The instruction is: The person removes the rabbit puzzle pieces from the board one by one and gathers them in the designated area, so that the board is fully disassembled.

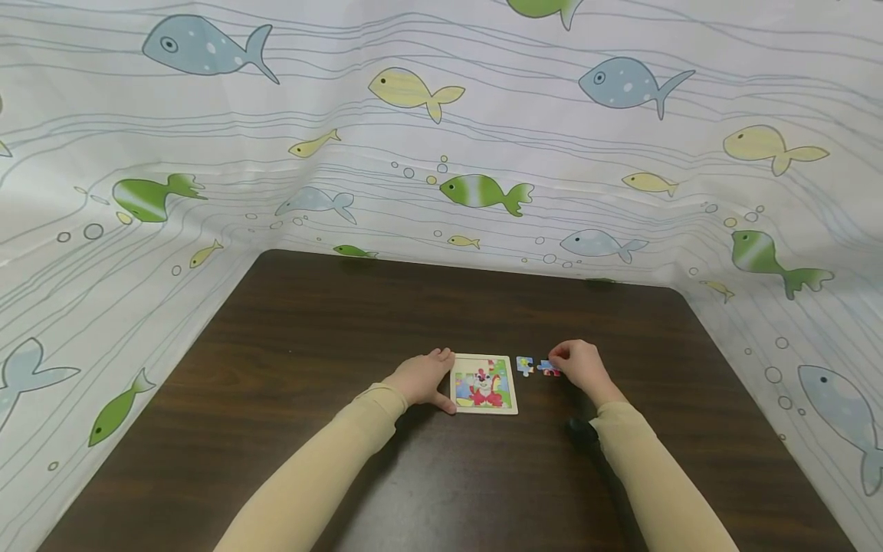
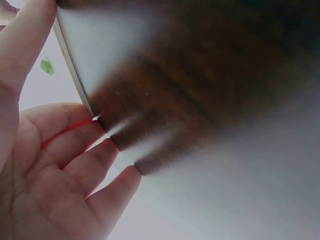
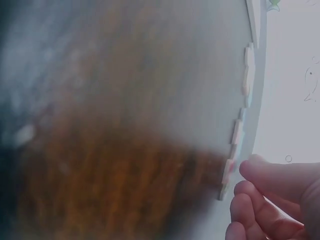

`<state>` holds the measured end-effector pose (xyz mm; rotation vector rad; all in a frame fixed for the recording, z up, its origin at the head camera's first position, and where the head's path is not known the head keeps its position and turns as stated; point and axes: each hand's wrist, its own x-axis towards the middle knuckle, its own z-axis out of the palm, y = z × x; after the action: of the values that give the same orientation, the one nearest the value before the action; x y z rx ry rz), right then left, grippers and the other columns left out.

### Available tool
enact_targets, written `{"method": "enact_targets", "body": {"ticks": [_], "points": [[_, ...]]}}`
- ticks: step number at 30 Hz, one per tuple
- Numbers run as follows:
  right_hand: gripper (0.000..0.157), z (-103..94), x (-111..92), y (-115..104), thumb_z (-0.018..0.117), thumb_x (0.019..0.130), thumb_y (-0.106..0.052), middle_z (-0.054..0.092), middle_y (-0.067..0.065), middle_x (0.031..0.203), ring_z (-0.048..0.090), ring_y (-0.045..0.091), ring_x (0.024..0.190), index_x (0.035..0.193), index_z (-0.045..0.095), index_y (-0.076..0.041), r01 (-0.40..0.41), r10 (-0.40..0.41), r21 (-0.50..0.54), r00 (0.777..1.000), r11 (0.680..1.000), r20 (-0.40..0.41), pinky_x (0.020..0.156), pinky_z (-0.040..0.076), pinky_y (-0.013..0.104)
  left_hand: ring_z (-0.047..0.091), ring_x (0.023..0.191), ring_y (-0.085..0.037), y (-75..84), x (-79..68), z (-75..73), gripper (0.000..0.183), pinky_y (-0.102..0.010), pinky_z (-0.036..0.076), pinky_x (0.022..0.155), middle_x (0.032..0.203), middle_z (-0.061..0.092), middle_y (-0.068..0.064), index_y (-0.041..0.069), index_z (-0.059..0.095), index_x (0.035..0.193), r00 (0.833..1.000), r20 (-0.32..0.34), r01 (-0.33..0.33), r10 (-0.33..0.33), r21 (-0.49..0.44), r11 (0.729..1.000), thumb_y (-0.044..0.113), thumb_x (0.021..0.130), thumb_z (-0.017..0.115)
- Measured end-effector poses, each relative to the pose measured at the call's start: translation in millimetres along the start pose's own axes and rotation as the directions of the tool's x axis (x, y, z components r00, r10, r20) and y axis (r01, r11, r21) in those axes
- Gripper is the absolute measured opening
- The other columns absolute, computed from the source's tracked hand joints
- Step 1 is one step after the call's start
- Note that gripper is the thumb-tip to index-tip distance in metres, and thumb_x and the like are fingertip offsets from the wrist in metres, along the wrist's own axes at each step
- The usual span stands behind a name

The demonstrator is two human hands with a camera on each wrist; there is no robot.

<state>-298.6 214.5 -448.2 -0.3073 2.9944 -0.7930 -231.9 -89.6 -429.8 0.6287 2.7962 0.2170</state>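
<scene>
One square, pale-framed jigsaw board (image 1: 486,411) with a partly filled animal picture lies on the dark brown wood-grain bench (image 1: 310,322); the left hand (image 1: 421,377) is spread wide, thumb and fingers against the board's left edge; the right hand (image 1: 582,366) is narrow, fingertips at a blue-and-red jigsaw piece (image 1: 546,369) right of the board; whether it pinches or merely touches, cannot tell; a light-blue-and-yellow jigsaw piece (image 1: 524,365) lies between, just beside the frame.
</scene>
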Motion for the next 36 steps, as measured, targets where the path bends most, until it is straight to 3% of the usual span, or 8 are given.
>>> {"method": "enact_targets", "body": {"ticks": [11,24,32,36], "points": [[0.013,-2.3,0,-19,0.066,0.088,-0.010,0.070,0.015,0.092,0.062,0.026,0.082,0.094,0.072,0.000,0.061,-0.060,0.020,0.997,0.998,-0.042,0.077,0.053,0.045,0.029,0.141,-0.025,-0.7,0.1,-0.4,0.098,-0.037,0.034,0.110,0.152,0.032,-0.013,0.002,0.035,0.146,1.000,-0.007,-0.002,0.002,-0.003,1.000,0.052,0.072,0.075],[0.018,8.3,1,-36,0.071,0.085,-0.015,0.069,0.008,0.086,0.059,0.016,0.069,0.097,0.072,-0.001,0.060,-0.065,0.096,0.997,0.993,0.046,0.061,0.053,0.029,0.031,0.140,-0.026,0.7,-0.7,-1.7,0.098,-0.037,0.034,0.110,0.152,0.033,-0.013,0.001,0.036,0.145,1.000,-0.012,-0.009,0.009,-0.001,1.000,0.051,0.072,0.076],[0.019,18.6,1,-45,0.071,0.084,-0.012,0.070,0.008,0.092,0.063,0.017,0.079,0.100,0.072,-0.002,0.119,-0.126,0.082,0.988,0.989,0.090,0.070,0.055,0.033,0.031,0.140,-0.026,0.8,-1.2,-2.9,0.098,-0.037,0.034,0.110,0.151,0.033,-0.014,0.000,0.036,0.145,1.000,-0.010,-0.011,0.011,0.001,1.000,0.051,0.071,0.076],[0.023,21.9,0,-51,0.073,0.083,-0.015,0.069,0.007,0.092,0.058,0.015,0.074,0.102,0.072,-0.002,0.137,-0.144,0.076,0.985,0.988,0.099,0.064,0.052,0.029,0.031,0.140,-0.026,0.5,-1.1,-2.0,0.098,-0.037,0.034,0.110,0.152,0.032,-0.014,0.001,0.035,0.145,1.000,-0.004,-0.009,0.009,0.004,1.000,0.052,0.071,0.075]]}}
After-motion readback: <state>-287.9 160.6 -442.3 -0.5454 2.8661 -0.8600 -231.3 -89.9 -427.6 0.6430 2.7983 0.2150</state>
